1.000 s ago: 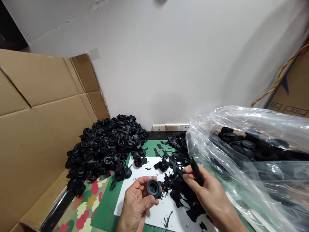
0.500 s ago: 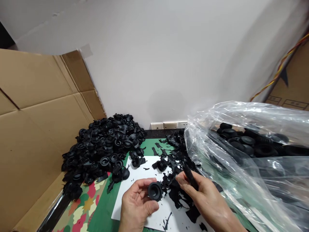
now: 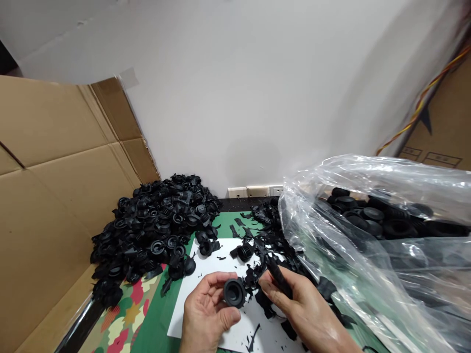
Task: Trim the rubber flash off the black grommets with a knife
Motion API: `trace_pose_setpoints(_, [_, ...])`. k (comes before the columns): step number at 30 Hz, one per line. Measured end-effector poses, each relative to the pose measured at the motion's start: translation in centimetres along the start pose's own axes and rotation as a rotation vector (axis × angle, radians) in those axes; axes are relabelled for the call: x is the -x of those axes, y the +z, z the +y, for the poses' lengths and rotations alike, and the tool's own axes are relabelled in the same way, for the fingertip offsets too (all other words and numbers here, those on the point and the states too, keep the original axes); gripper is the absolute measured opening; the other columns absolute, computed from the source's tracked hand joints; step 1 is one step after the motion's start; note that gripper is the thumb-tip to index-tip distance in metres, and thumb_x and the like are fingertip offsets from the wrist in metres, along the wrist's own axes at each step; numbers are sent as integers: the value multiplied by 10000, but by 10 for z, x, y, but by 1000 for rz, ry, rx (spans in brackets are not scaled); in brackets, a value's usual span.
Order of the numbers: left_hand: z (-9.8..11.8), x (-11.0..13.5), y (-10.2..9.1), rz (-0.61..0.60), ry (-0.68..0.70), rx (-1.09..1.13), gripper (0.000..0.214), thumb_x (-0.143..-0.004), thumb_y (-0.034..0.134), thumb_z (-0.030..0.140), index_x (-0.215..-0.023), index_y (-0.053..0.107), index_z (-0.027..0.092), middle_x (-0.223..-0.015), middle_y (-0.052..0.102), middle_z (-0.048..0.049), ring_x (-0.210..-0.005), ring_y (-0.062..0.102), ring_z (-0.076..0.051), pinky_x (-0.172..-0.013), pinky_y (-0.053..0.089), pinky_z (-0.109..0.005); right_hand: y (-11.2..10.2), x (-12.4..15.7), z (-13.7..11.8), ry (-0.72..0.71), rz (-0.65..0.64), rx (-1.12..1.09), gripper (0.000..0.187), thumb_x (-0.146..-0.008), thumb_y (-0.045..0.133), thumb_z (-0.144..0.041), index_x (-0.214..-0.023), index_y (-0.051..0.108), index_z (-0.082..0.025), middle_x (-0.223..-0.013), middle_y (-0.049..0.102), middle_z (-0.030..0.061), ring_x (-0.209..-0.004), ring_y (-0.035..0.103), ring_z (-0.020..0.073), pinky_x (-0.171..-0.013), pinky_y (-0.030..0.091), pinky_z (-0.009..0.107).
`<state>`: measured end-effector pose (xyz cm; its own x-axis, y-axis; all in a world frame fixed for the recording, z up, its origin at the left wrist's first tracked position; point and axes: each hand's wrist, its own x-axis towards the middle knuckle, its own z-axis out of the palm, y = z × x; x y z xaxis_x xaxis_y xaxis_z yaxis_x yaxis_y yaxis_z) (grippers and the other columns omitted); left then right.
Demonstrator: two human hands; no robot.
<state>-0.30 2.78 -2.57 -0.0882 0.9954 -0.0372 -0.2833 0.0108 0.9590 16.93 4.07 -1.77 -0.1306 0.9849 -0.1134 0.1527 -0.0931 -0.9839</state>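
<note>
My left hand (image 3: 206, 314) pinches a round black rubber part (image 3: 234, 292) with its open hollow facing me, thumb below and fingers curled above. My right hand (image 3: 300, 309) is closed round a thin black tool (image 3: 278, 277), whose tip points up and left, close to the part's right edge. Both hands hover over a white sheet (image 3: 206, 272) strewn with black rubber trimmings (image 3: 268, 250).
A large heap of black ribbed rubber parts (image 3: 154, 230) lies left of the sheet against an open cardboard box flap (image 3: 55, 162). A clear plastic bag (image 3: 368, 235) holding more black parts fills the right. A green mat (image 3: 162, 318) and patterned cloth lie beneath. Wall sockets (image 3: 253, 191) sit behind.
My right hand with the tool has moved left, closer to the part held in my left hand. The view has shifted slightly rightward.
</note>
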Motion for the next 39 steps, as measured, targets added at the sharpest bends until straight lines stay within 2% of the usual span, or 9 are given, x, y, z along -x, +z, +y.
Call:
trace_pose_setpoints(6, [0, -1, -1, 11, -8, 2, 464, -401, 903, 180, -836, 743, 154, -860, 761, -99, -772, 680, -207, -698, 525, -241, 7, 4, -1, -22, -18, -23, 244, -786, 514, -399, -648, 487, -199, -556, 410, -54, -517, 342, 119, -489, 282, 238])
trace_pose_setpoints(13, [-1, -1, 0, 9, 2, 5, 486, -397, 910, 234, -843, 737, 145, -822, 754, -97, -744, 670, -198, -662, 520, -231, 7, 4, -1, -27, -38, -20, 222, -784, 514, -373, -651, 490, -197, -557, 399, -58, -521, 327, 118, -512, 295, 242])
trace_pose_setpoints(19, [0, 2, 3, 49, -33, -14, 447, -388, 902, 213, -792, 728, 135, -704, 721, -65, -637, 622, -166, -475, 491, -186, 7, 5, -1, -60, -53, -32, 164, -746, 556, -314, -646, 529, -188, -621, 506, -22, -604, 440, 153, -583, 359, 260])
trace_pose_setpoints(22, [-1, 2, 4, 66, -44, -2, 410, -403, 883, 167, -776, 716, 131, -681, 710, -55, -595, 599, -153, -418, 477, -179, 11, 6, 2, -78, -65, -94, 87, -683, 617, -253, -728, 616, -178, -703, 596, 5, -696, 527, 191, -660, 405, 283])
trace_pose_setpoints(24, [-2, 2, 3, 64, -59, -4, 394, -413, 867, 133, -772, 705, 132, -660, 702, -42, -561, 587, -143, -394, 471, -181, 14, 7, 4, -114, -88, -122, 148, -653, 648, -214, -797, 667, -186, -743, 625, 8, -724, 553, 201, -686, 419, 291])
trace_pose_setpoints(28, [-4, 3, 4, 31, -86, -22, 410, -429, 842, 104, -806, 682, 135, -654, 692, -32, -540, 584, -143, -383, 468, -190, 22, 5, 8, -131, -52, -163, 66, -656, 667, -217, -706, 696, -185, -701, 639, 10, -689, 561, 193, -668, 425, 288])
trace_pose_setpoints(31, [-5, 6, 7, 15, -72, -60, 509, -414, 826, 56, -888, 672, 157, -737, 695, -32, -612, 620, -161, -476, 505, -217, 26, -1, 18, 10, 38, -303, 199, -613, 725, -340, -688, 683, -161, -558, 580, -5, -523, 505, 151, -530, 400, 264])
trace_pose_setpoints(35, [-9, 14, 12, 118, -32, -280, 610, -455, 738, -25, -1013, 653, 208, -771, 673, 0, -541, 574, -118, -467, 452, -200, 29, -6, 34, 153, 42, -404, 466, -532, 759, -552, -727, 652, -141, -396, 357, -93, -345, 260, 60, -379, 243, 220])
trace_pose_setpoints(39, [-10, 17, 17, 158, 192, -460, 515, -500, 676, -13, -959, 690, 220, -883, 666, -29, -673, 600, -175, -477, 444, -212, 29, -3, 37, 136, -11, -394, 506, -553, 746, -591, -752, 652, -135, -373, 293, -115, -339, 217, 49, -377, 222, 216])
